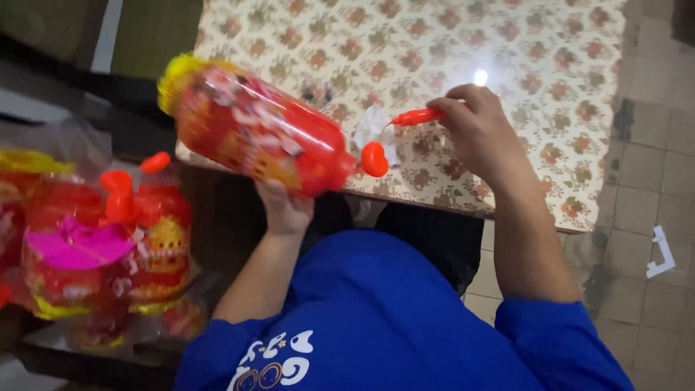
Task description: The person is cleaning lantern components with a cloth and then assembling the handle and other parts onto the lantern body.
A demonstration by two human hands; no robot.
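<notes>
The red lantern point(257, 130), a plastic drum with a yellow frilled end, is held tilted in the air over the near edge of the bench point(507, 65). The left hand point(284, 208) closes around it from below, fingers hidden behind the body. It looks light, thin-walled and slick, so easily dented; the stiffer rim seems the safer hold. Just beyond that grip, the right hand point(479, 130) pinches a red stick point(418, 116) whose thin wire carries a red heart point(374, 159) touching the lantern's end. Well left of both lie more lanterns point(108, 239) in clear wrapping, blurred and partly cut off.
</notes>
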